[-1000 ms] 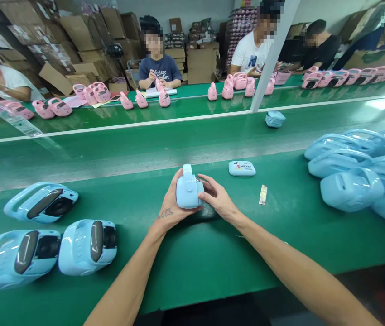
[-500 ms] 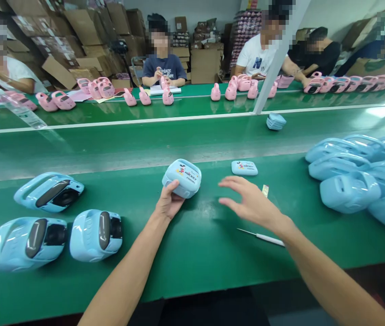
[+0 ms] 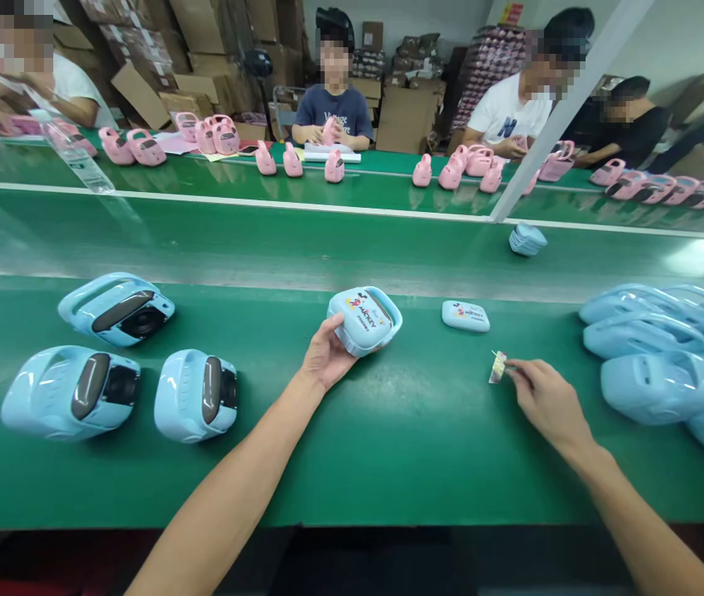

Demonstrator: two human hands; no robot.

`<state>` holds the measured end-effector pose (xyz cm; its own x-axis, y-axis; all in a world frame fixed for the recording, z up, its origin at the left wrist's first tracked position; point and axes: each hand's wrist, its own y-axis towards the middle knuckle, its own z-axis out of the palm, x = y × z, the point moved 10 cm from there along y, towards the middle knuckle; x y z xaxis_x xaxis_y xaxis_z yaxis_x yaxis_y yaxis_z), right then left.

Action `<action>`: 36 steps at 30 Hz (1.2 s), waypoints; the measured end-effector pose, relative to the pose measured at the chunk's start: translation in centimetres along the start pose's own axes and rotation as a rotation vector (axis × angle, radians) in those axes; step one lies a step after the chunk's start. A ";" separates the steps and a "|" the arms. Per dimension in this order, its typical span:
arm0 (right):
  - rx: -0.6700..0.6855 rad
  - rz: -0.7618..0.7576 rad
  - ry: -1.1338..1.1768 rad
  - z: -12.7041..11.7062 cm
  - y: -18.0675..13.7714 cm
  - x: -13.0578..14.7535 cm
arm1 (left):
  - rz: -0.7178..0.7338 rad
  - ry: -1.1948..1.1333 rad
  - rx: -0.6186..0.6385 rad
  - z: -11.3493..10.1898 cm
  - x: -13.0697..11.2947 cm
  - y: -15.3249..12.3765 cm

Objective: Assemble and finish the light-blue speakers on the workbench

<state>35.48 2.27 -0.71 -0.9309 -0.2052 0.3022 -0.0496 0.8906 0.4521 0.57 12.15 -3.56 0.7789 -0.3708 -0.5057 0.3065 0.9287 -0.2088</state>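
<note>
The right hand has reached the strip, fingers narrowed, though I cannot tell its grip; the left hand holds a case.

"MICKEY" on case, flat panel; "N" on white shirt

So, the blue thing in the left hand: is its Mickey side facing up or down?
Up: the blue case in the left hand shows its Mickey print to the camera.
</note>
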 end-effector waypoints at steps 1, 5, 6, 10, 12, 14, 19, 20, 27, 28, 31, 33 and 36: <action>0.015 0.035 -0.007 0.0 1.3 -0.9 | -0.010 0.013 -0.005 -0.2 0.1 0.0; -0.076 0.050 0.177 -0.8 5.7 2.1 | -0.075 0.046 -0.019 -0.6 1.1 0.0; -0.087 0.003 0.286 -0.7 6.6 4.5 | -0.091 0.057 -0.014 -0.5 1.4 -0.1; 0.088 -0.338 0.540 2.6 8.7 16.2 | -0.078 0.138 0.052 0.6 1.8 -0.5; 0.146 -0.447 0.607 4.3 9.0 19.7 | -0.048 0.177 0.066 0.9 1.7 -0.7; 0.147 -0.482 0.659 5.4 9.0 20.9 | -0.044 0.193 0.053 0.8 1.9 -0.7; 0.111 -0.476 0.669 6.0 8.0 20.0 | -0.061 0.191 0.025 0.3 2.6 -0.5; 0.115 -0.472 0.659 5.9 7.8 19.8 | -0.063 0.201 0.037 0.4 2.7 -0.5; 0.119 -0.490 0.636 5.8 7.4 20.1 | -0.026 0.342 0.081 1.1 1.9 -1.0; 0.116 -0.495 0.634 5.8 7.4 20.1 | -0.027 0.350 0.072 1.0 1.8 -1.1; 0.088 -0.529 0.633 5.6 7.3 20.4 | -0.036 0.348 0.044 0.9 2.0 -1.0; 0.055 -0.558 0.626 5.3 7.1 20.5 | -0.024 0.357 0.020 0.7 1.9 -1.0; 0.041 -0.561 0.587 5.2 7.2 20.3 | 0.026 0.406 0.004 0.7 1.3 -1.0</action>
<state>14.33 6.57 4.31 -0.4227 -0.7946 0.4359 -0.4759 0.6039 0.6394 1.61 10.79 -3.44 0.5078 -0.3191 -0.8002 0.2922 0.9376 -0.1884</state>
